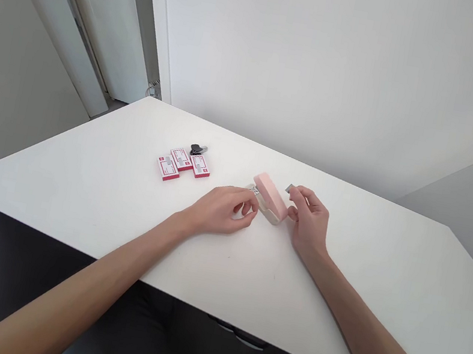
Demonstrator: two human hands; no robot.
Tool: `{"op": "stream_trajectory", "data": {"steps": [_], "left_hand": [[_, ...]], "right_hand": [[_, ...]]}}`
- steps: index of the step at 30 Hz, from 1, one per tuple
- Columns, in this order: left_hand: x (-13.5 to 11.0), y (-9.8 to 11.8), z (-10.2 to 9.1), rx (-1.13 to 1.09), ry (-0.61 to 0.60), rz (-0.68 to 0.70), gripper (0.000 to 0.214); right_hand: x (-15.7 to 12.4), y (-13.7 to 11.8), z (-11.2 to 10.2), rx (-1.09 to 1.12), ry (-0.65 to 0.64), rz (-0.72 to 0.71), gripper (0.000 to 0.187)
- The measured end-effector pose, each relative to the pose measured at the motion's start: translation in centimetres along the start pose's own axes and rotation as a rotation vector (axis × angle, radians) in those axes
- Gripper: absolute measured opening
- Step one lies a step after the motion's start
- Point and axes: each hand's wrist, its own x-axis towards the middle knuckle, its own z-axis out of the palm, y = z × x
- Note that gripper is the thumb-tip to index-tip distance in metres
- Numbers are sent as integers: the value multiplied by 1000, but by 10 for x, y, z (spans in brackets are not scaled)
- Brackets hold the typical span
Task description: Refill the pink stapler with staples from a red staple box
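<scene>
Stapler: the stapler [270,196] lies at the centre of the frame – a rounded, blocky pink top slanting down to the right over a cream base, smooth like plastic.
Right hand: right of centre, the right hand [312,218] pinches a small, flat grey strip [289,188], metallic in look, between thumb and forefinger.
Left hand: the left hand [227,209] is loosely curled beside the stapler's left side – whether it grips anything, I cannot tell.
Boxes: three flat white-and-red boxes [181,159], left of centre, near a black clip [197,149].
Desk: the desk [212,264] is smooth, matt white.
</scene>
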Motion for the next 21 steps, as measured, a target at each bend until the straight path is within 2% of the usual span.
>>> {"op": "stream_trajectory", "data": {"steps": [2,5,9,11,15,18,21], "left_hand": [[0,2,0,-9,3,13,9],[1,2,1,43,80,70,10],[1,-1,1,176,202,124,19],[1,-2,1,210,166,163,31],[0,-5,2,241,-24,242,47],[2,-8,4,301,-62,174,53],[4,-12,6,412,-7,55,54]], "right_hand": [[-2,-5,3,70,-53,50,31],[-5,-12,8,167,-140,64,27],[-3,-12,7,186,-88,107,26],[0,-9,5,195,-49,132,27],[3,-5,2,277,13,173,25],[4,-5,3,309,40,179,23],[3,-7,4,325,36,177,22]]}}
